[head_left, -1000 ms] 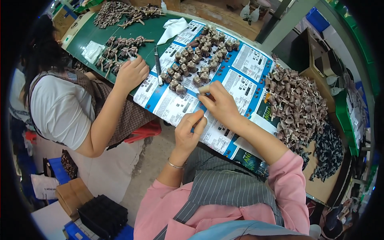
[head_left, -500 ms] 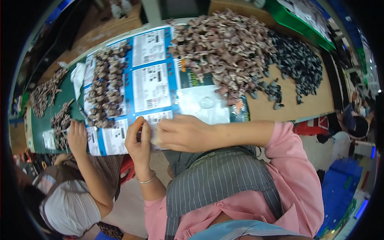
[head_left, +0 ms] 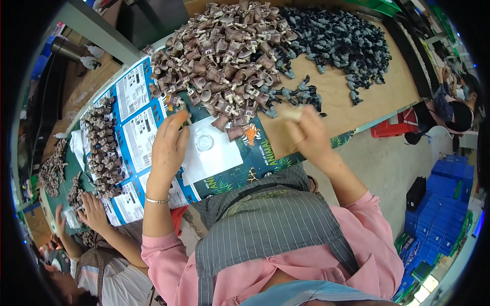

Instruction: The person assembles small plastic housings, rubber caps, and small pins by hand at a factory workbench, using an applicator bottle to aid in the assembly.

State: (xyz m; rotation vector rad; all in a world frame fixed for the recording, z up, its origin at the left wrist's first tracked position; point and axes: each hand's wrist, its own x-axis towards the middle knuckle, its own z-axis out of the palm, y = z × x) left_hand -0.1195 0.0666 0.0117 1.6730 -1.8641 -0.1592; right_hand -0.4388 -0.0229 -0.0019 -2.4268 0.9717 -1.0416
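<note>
Left hand [head_left: 168, 145] pinching a small brown toy piece [head_left: 181, 113] at the edge of the brown heap [head_left: 224, 56]; right hand [head_left: 309, 133] closed round a pale stick-like piece [head_left: 292, 115] above the worktop [head_left: 352, 109]. Risks, as judged: knocking heaped pieces onto the white sheet [head_left: 214, 155], losing the tiny part from the fingertips, mixing brown with the blue-grey pile [head_left: 337, 43].

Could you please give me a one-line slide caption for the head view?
Left hand and right hand work at a heap of brown toy parts beside dark grey ones.
</note>
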